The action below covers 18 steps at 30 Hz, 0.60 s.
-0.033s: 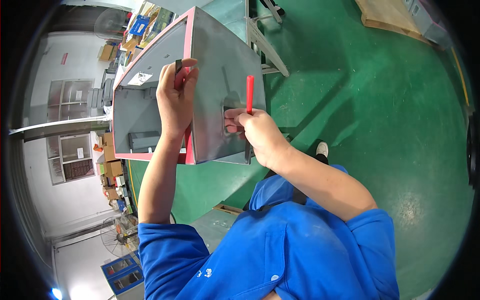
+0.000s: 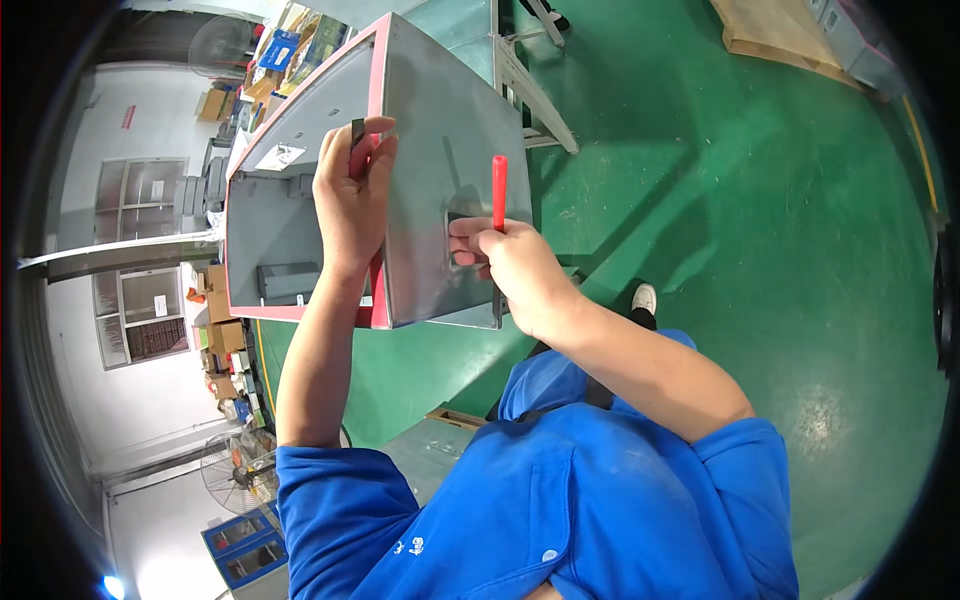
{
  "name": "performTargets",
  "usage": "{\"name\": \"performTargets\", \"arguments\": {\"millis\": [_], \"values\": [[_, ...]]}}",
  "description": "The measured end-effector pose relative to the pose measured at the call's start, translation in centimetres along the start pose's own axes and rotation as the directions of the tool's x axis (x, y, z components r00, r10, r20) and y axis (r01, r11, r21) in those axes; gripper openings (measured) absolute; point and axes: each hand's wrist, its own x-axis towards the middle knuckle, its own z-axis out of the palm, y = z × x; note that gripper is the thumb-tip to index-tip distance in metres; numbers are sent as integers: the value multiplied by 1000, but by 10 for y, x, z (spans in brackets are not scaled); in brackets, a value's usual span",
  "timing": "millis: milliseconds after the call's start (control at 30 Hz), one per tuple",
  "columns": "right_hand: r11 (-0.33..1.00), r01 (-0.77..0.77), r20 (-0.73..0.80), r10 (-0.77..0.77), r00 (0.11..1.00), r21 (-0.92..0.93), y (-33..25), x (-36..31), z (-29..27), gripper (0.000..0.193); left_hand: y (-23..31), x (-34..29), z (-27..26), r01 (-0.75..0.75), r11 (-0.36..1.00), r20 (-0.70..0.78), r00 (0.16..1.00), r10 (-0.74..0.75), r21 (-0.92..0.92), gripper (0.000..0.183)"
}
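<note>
A grey sheet-metal cabinet [image 2: 425, 110] with a pink-edged open front stands before me. My left hand [image 2: 352, 205] is raised at the front edge, its fingers closed on a small dark flat strip [image 2: 357, 132]. Most of that strip is hidden by the fingers. My right hand [image 2: 525, 265] grips a slim red pen-like stick [image 2: 500, 185], which points upward out of the fist; its lower end is out of sight. Against the cabinet's side panel, the right fingertips reach a small cutout [image 2: 453, 255].
White metal trestle legs [image 2: 530, 95] stand behind the cabinet on the green floor [image 2: 640, 180]. Cardboard boxes [image 2: 222, 340] and a wire-cage fan [image 2: 240, 472] line the left wall. A wooden pallet [image 2: 775, 45] lies at the far right.
The red stick's top sits slightly lower, with a very small shift of my right hand. My left hand and the cabinet look the same.
</note>
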Motion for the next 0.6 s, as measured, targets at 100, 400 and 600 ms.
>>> {"name": "performTargets", "arguments": {"millis": [100,400,600], "values": [[998,37,-12,-36,999,42,5,3,0,29,-1,0,0,-4,1000,9,1000,4,27,14],[997,14,137,-3,991,-75,15,-4,-20,33,-3,1,1,-5,1000,15,1000,5,-8,14],[996,-9,146,21,989,-85,11,-6,-18,34,-4,2,2,33,995,17,999,-32,-90,14]]}}
